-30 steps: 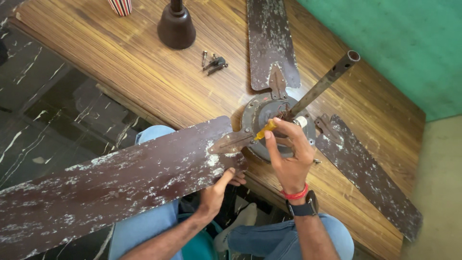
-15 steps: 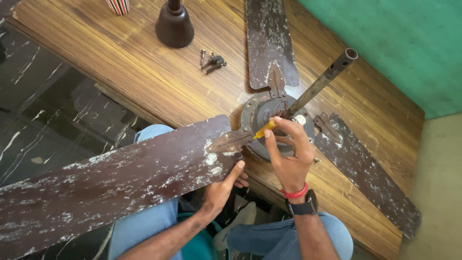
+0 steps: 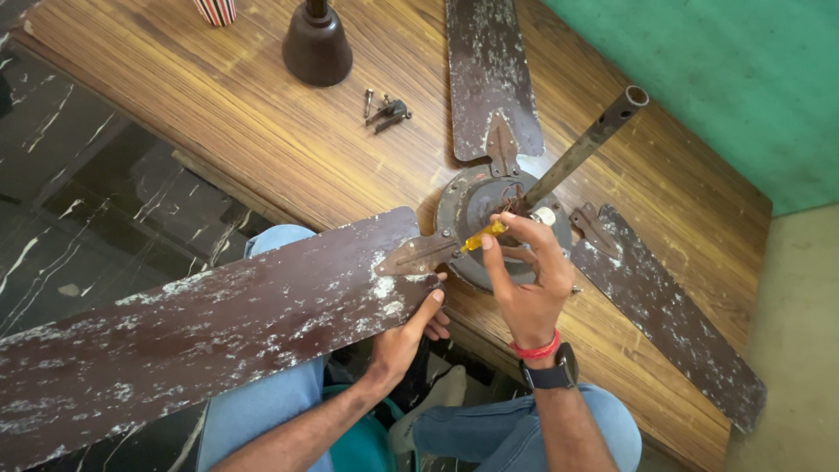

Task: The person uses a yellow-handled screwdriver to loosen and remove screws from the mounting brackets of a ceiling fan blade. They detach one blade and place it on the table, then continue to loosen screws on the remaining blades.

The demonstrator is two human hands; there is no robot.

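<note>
An old brown ceiling fan lies on a wooden table (image 3: 218, 122), its round motor housing (image 3: 468, 210) near the table's front edge and a metal down rod (image 3: 585, 144) sticking up. My right hand (image 3: 524, 280) grips a yellow-handled screwdriver (image 3: 483, 236) whose tip points at the bracket (image 3: 419, 255) of the near blade. My left hand (image 3: 406, 332) holds the long flaking blade (image 3: 192, 341) from below, thumb on its edge. This blade reaches out over my knees.
Two other blades (image 3: 489, 70) (image 3: 673, 310) lie flat on the table. Loose screws and a small dark metal part (image 3: 389, 111) sit beside a brown bell-shaped fan canopy (image 3: 316, 48). A striped cup (image 3: 216, 10) stands at the back. Dark marble floor (image 3: 79, 183) is left, green wall (image 3: 725, 79) right.
My left hand has shifted slightly along the blade's underside, its thumb now on the edge. My right hand stays at the motor with the screwdriver; the view moved a little.
</note>
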